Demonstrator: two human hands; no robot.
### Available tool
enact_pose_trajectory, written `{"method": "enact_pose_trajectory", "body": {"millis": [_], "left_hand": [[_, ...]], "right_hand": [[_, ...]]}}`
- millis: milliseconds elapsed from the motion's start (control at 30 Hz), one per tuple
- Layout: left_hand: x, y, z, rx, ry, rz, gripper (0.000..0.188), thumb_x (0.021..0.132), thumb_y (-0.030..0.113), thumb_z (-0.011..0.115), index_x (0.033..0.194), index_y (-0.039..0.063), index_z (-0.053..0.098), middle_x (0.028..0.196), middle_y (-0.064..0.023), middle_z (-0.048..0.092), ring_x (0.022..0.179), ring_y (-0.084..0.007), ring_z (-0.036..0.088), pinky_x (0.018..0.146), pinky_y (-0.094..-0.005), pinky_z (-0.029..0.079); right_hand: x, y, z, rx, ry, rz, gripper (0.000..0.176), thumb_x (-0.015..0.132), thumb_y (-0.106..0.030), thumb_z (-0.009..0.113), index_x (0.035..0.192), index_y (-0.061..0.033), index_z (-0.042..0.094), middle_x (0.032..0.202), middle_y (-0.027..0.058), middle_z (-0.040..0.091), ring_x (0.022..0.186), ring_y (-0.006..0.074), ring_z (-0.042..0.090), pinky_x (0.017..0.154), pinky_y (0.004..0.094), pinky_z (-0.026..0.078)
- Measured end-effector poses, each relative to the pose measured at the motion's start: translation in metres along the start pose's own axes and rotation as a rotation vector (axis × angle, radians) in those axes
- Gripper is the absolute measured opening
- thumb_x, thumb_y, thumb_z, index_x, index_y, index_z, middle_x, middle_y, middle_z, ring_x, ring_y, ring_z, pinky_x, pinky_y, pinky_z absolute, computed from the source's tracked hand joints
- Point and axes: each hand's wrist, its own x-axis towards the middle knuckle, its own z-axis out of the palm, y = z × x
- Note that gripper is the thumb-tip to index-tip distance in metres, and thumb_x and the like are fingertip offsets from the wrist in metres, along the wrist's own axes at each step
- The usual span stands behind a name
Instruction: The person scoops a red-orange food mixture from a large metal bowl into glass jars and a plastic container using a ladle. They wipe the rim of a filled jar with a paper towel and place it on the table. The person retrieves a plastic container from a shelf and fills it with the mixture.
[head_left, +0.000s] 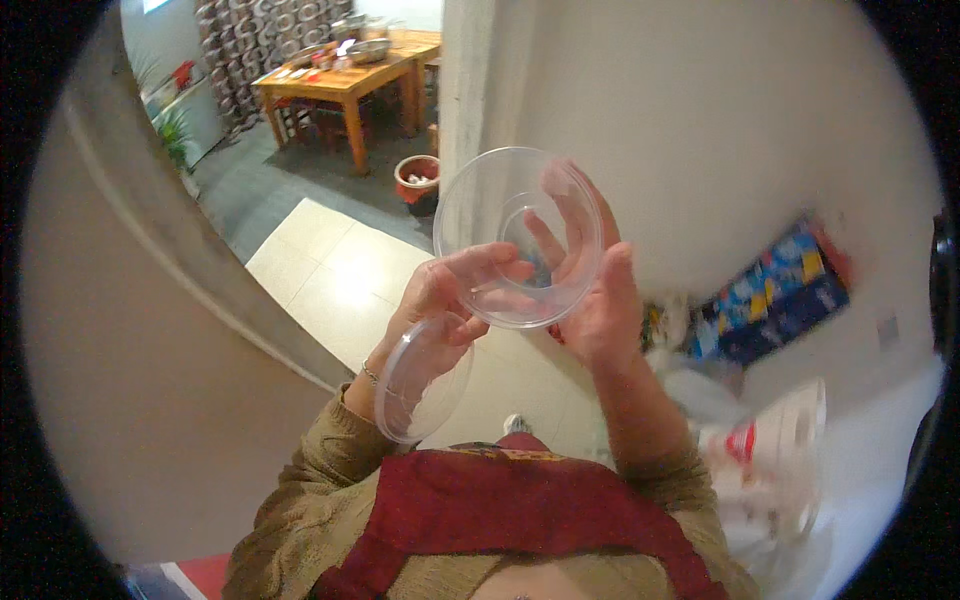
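Note:
A clear round plastic container (480, 202) is held up between my two hands, seen through its wide rim down to its smaller base. My right hand (600, 300) supports it from the right side, with the fingers behind the clear wall. On the left, my left hand (450, 292) touches the container with its fingers. The same hand also holds a clear round plastic lid (424, 382), tilted almost on edge, which hangs below the palm by the wrist and bracelet.
A wooden table (330, 86) with bowls stands beyond the doorway, a red bin (418, 180) near it. Walls rise on both sides. At right are a blue printed package (780, 292), plastic bags and a large white tub (780, 450) with red print.

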Motion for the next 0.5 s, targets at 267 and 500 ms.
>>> {"method": "enact_pose_trajectory", "body": {"millis": [267,500], "left_hand": [[0.162,-0.017,-0.087,-0.124,0.426,0.147,0.079,0.088,0.053,0.070,0.139,-0.003,0.048,0.133,-0.0172,0.058,0.104,-0.0196,0.067,0.053,-0.0141,0.047],[0.232,0.044,-0.309,0.134,0.968,0.529,0.074,0.094,0.041,0.069,0.143,-0.005,0.037,0.136,-0.0201,0.052,0.118,-0.0301,0.061,0.052,-0.0145,0.050]], "right_hand": [[0.179,0.163,-0.059,0.019,-0.172,-0.040,0.081,0.098,-0.067,0.031,0.155,-0.0097,0.024,0.160,0.0145,0.024,0.150,0.0295,0.019,0.122,0.0492,0.017],[0.280,0.334,-0.040,-0.358,-0.725,0.255,0.028,0.101,-0.026,0.058,0.105,-0.0021,0.072,0.104,0.0192,0.072,0.102,0.0263,0.070,0.088,0.0395,0.055]]}}
